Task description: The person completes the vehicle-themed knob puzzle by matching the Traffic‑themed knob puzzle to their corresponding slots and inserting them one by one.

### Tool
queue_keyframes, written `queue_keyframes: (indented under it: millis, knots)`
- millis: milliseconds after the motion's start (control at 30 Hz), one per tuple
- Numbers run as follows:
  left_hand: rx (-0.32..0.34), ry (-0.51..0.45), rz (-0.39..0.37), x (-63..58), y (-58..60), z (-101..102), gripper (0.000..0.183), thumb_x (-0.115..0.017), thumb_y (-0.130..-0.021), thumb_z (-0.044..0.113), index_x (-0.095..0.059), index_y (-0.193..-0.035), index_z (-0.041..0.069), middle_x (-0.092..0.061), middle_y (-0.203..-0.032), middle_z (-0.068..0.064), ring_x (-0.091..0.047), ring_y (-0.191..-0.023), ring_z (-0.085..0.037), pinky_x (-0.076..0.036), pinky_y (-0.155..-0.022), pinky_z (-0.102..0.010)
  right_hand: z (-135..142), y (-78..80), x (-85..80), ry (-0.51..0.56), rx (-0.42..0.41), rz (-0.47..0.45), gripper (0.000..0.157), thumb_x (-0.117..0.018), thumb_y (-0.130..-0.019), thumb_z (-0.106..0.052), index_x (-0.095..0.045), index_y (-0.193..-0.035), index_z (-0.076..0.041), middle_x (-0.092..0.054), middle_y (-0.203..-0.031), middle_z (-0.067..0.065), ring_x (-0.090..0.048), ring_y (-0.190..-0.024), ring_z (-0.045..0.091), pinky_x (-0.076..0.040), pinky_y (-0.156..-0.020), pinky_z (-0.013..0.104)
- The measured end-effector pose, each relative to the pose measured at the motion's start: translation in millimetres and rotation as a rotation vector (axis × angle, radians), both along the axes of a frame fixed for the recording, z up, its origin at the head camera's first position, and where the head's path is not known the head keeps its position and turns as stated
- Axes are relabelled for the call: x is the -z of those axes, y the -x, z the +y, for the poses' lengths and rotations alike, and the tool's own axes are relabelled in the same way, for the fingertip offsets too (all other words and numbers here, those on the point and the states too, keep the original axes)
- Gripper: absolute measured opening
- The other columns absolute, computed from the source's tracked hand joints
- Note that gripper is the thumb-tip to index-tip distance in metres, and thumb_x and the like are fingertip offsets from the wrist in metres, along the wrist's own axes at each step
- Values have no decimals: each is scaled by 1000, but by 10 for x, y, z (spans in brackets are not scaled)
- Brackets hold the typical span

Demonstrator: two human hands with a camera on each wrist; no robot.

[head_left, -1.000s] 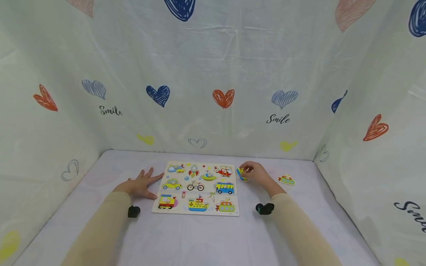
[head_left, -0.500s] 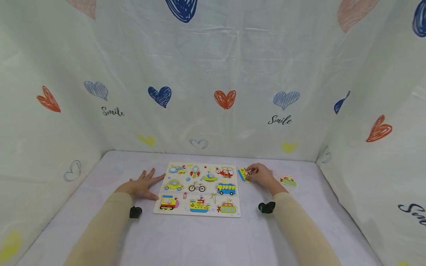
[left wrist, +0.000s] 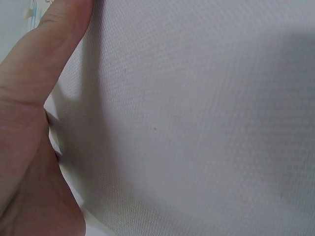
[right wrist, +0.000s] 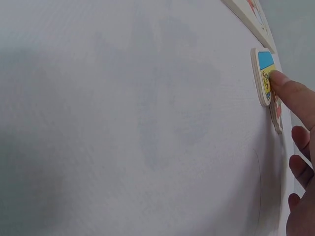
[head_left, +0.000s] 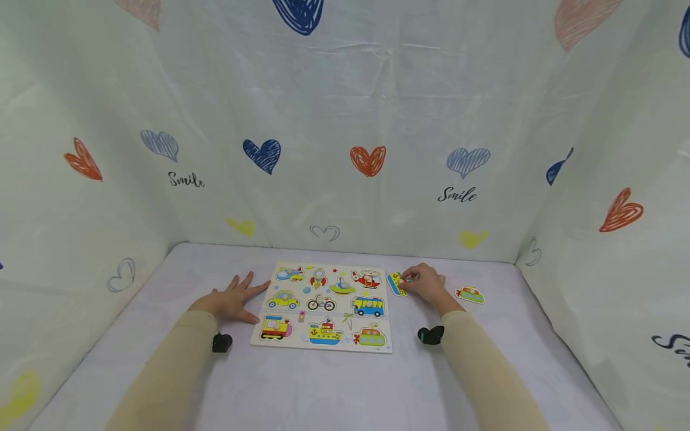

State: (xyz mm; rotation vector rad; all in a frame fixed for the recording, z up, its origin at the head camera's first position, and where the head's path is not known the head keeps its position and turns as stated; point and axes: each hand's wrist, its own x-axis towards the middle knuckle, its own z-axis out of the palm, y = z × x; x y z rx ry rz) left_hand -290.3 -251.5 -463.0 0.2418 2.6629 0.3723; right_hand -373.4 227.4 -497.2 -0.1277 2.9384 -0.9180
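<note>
A wooden puzzle board (head_left: 323, 353) with vehicle pictures lies on the table. My left hand (head_left: 230, 301) rests beside its left edge, fingers spread and straight, fingertips right at the rim. In the left wrist view, the thumb side of the left hand (left wrist: 29, 88) shows over the cloth. To the right of the board, my right hand (head_left: 426, 284) pinches a ship-shaped puzzle piece (head_left: 396, 285) between thumb and forefinger, near its middle. The right wrist view has the puzzle piece (right wrist: 264, 73) low over the table, with a fingertip on its face and the other fingers curled behind.
A submarine-shaped puzzle piece (head_left: 470, 294) lies on the table (head_left: 345, 389) right of the right hand. White curtain walls (head_left: 323, 108) with printed hearts stand behind and on both sides. A black wrist camera (head_left: 431, 335) hangs at the right wrist.
The right hand has shifted slightly right, uncovering more of the ship-shaped piece. The view has drifted a little; the left hand and the board keep their places.
</note>
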Motion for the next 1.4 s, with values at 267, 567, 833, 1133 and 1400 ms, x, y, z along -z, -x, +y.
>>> queue_keyframes:
  millis: [267, 567, 833, 1133, 1400]
  knots:
    - [-1, -5, 3, 14, 4, 8, 102, -80, -73, 50, -27, -154, 18, -1, -157, -30, 3, -140, -56, -5, -97, -82, -10, 4, -42, 2, -6, 0, 15, -79, -83, -25, -74, -93, -16, -59, -100, 6, -52, -95, 27, -24, -92, 57]
    - [-21, -3, -18, 6, 11, -1, 102, -79, -74, 52, -25, -155, 21, 1, -159, -26, 5, -142, -52, -2, -101, -78, -26, 42, -114, 18, -24, 4, 11, -77, -85, -25, -74, -93, -18, -59, -99, 2, -50, -96, 26, -25, -89, 53]
    - [-5, -2, -10, 38, 15, -38, 103, -79, -73, 54, -26, -155, 20, 0, -158, -28, 4, -141, -53, -3, -100, -79, -159, 29, -160, 49, -43, 4, 8, -75, -88, -23, -74, -92, -16, -60, -105, 3, -50, -103, 28, -28, -93, 53]
    - [-7, 5, -5, 26, 5, -13, 103, -79, -73, 53, -26, -155, 20, -1, -158, -29, 4, -141, -54, -4, -99, -80, -381, -48, -286, 87, -105, 60, 9, -77, -86, -19, -75, -93, -14, -59, -106, 4, -51, -103, 28, -31, -90, 52]
    - [1, -3, -3, 4, -13, -5, 103, -79, -73, 53, -26, -155, 19, -1, -158, -29, 3, -141, -54, -5, -99, -80, -605, -113, -308, 107, -188, 66, 7, -78, -85, -23, -76, -91, -19, -59, -104, -1, -50, -101, 25, -30, -92, 51]
